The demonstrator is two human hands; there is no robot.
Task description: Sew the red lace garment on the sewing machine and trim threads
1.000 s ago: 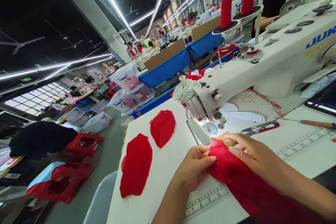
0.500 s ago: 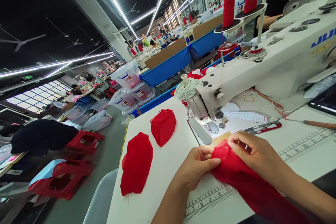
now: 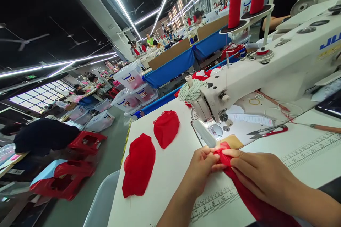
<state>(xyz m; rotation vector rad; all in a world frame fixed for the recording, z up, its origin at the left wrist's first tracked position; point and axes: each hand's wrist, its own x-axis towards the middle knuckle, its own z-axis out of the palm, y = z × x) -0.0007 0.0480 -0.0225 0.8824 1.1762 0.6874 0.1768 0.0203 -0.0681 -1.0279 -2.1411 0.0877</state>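
My left hand (image 3: 200,172) and my right hand (image 3: 255,177) both pinch the end of a red fabric piece (image 3: 253,202) just in front of the presser foot of a white sewing machine (image 3: 279,64). The fabric trails back toward me under my right forearm. Both hands have their fingers closed on the cloth, fingertips meeting at its tip. Two finished red fabric pieces lie to the left on the white table (image 3: 160,184), a larger one (image 3: 139,166) and a smaller one (image 3: 166,128).
Red-handled thread snips (image 3: 268,131) and an awl with a wooden handle (image 3: 323,127) lie right of the needle. A coil of white cord (image 3: 190,90) sits on the machine head; two red thread cones (image 3: 246,1) stand above. Red stools (image 3: 64,181), plastic bins and other workers fill the floor left.
My right hand slid left and down along the fabric to meet my left hand, bunching the cloth's tip together near the presser foot.
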